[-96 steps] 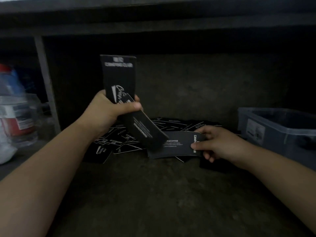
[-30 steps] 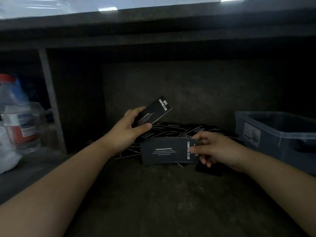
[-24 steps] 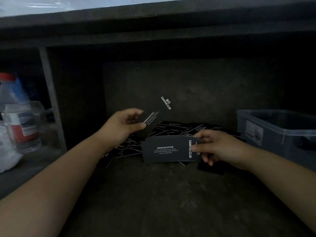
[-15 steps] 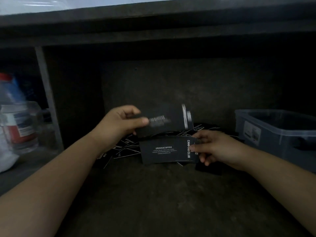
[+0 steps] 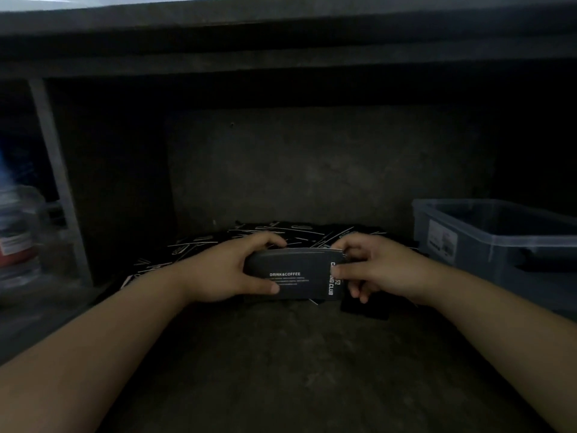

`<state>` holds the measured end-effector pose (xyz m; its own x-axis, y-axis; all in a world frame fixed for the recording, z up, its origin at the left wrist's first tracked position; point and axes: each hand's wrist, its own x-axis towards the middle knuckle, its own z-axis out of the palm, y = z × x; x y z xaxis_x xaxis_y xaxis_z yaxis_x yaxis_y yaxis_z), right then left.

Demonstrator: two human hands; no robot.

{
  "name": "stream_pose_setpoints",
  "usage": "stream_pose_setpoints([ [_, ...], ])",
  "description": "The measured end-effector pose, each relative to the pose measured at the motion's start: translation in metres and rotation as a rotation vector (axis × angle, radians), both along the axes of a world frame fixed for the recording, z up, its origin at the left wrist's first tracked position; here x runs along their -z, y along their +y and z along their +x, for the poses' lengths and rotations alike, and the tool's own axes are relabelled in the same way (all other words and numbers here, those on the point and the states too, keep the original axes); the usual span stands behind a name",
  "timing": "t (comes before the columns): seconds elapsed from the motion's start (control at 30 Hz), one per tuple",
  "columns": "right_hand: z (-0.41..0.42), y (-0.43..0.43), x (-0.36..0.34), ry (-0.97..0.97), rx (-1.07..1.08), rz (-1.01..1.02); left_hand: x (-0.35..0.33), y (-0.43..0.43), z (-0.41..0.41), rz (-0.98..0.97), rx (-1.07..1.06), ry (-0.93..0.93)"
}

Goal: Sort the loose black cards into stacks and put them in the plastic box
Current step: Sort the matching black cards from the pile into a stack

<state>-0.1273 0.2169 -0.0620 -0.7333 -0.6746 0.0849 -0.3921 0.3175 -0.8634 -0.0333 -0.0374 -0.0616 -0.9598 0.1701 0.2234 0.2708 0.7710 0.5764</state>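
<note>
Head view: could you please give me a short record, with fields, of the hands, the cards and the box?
left hand: grips the left end of the card stack
right hand: pinches the right end of the same stack
card stack: held between both hands, "DRINK&COFFEE" print facing the camera
loose cards: scattered heap behind the hands
plastic box: at the right, apart from the hands; contents too dark to tell

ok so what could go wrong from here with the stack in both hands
The card stack is pinched only at its ends by the left hand and right hand, so cards could slip onto the loose pile behind. The plastic box sits off to the right; the carry there could shed cards.
</note>
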Motion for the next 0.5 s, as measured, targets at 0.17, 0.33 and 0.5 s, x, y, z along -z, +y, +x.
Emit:
stream_pose_setpoints([
  [0.17,-0.029,0.019,-0.007,0.413,0.381,0.013,-0.001,-0.007,0.000,0.151,-0.007,-0.083],
  [0.33,-0.031,0.023,0.004,0.430,0.331,0.397,0.002,-0.003,-0.004,0.207,-0.035,-0.096],
  [0.5,-0.027,0.014,0.003,0.601,0.344,0.567,0.001,0.001,-0.007,0.198,-0.114,-0.113],
])
